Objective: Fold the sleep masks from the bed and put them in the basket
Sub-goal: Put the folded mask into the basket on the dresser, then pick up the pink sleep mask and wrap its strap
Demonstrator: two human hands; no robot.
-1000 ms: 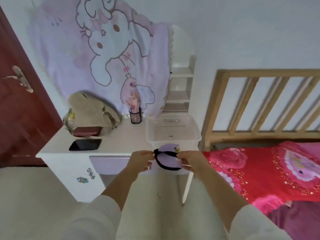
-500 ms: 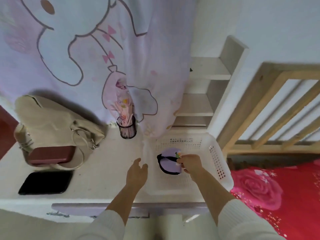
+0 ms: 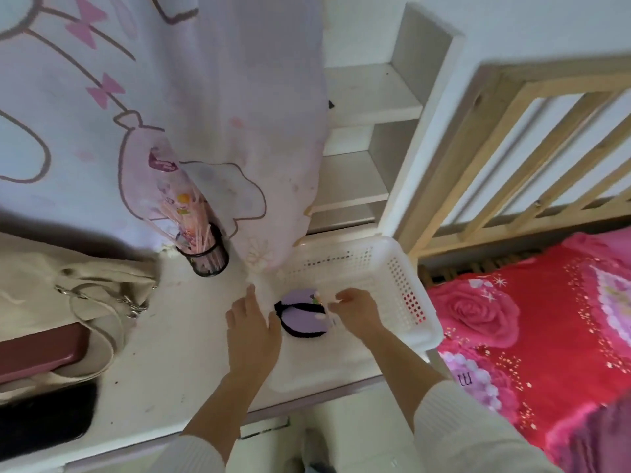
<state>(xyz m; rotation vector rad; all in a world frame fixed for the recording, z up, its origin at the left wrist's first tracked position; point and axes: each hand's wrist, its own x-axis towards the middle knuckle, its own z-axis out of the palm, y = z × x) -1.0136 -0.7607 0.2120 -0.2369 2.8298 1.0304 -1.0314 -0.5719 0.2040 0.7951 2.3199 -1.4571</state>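
My white sleeves sit nearest at the bottom edge, with both bare forearms reaching forward over the edge of the white desk [image 3: 164, 380].

My left hand [image 3: 252, 322] lies flat, fingers together and stretched out, holding nothing; it rests at the left rim of the white basket [image 3: 413, 291], thumb side toward the mask. My right hand [image 3: 355, 312] is inside the basket, fingers loosely curled and slightly apart, just beside the right end of the sleep mask [image 3: 304, 314]. I cannot tell whether my fingertips touch it or have let go; they do not look closed around it.

The sleep mask is lilac with a black edge and black strap across it, folded small, lying on the floor of the basket between my two hands, toward its left side.

To the left on the desk are a black phone [image 3: 44, 418], a dark red wallet [image 3: 37, 349] and a beige bag [image 3: 68, 278] with metal rings. Further back stands a black mesh pen cup [image 3: 205, 257] with pink sticks in it, just beside the hanging pale cartoon cloth [image 3: 164, 97], whose lower edge reaches the basket's far corner.

To the right is the bed with a red rose-print cover [image 3: 546, 336]. Behind are white shelves [image 3: 368, 145] and the wooden bed frame [image 3: 512, 141].
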